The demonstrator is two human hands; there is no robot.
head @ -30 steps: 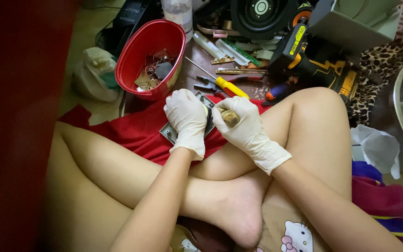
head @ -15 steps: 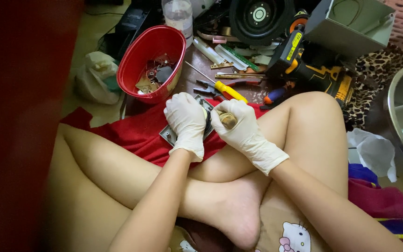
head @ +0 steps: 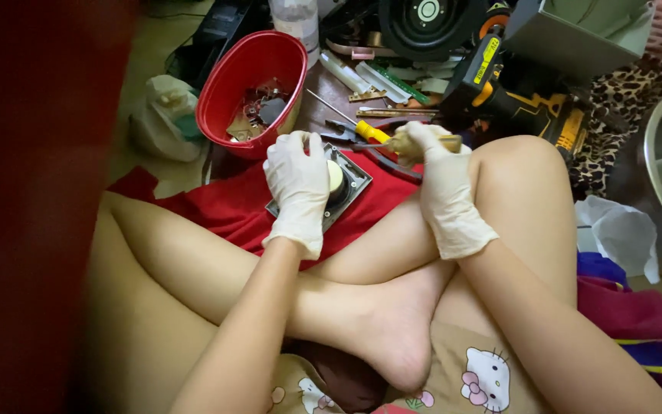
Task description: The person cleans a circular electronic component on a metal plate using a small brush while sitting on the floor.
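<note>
A square grey metal plate with a round cream-coloured centre piece (head: 344, 182) is being steadied on a red cloth (head: 224, 207) that is lying over the person's crossed legs. The gloved left hand (head: 298, 184) is being pressed down over the plate, fingers curled and closed over its near edge, so that the cream centre is showing just to the right of the knuckles.

The gloved right hand (head: 438, 172) is being held closed around a tan, wood-coloured tool handle (head: 423, 143). Whether this handle belongs to the yellow-handled screwdriver (head: 369, 132) beside it cannot be told. The handle's long axis is lying roughly level, running leftward from the right hand toward the plate. The plate is lying to the left of the right hand and slightly nearer the body, with a small gap between them; the left hand is the nearer of the two, being in contact.

Beyond the left hand, a red plastic tub holding small metal parts (head: 248, 92) is standing near. Beyond the right hand, a yellow and black power drill (head: 515, 96) is lying among scattered tools on the floor.
</note>
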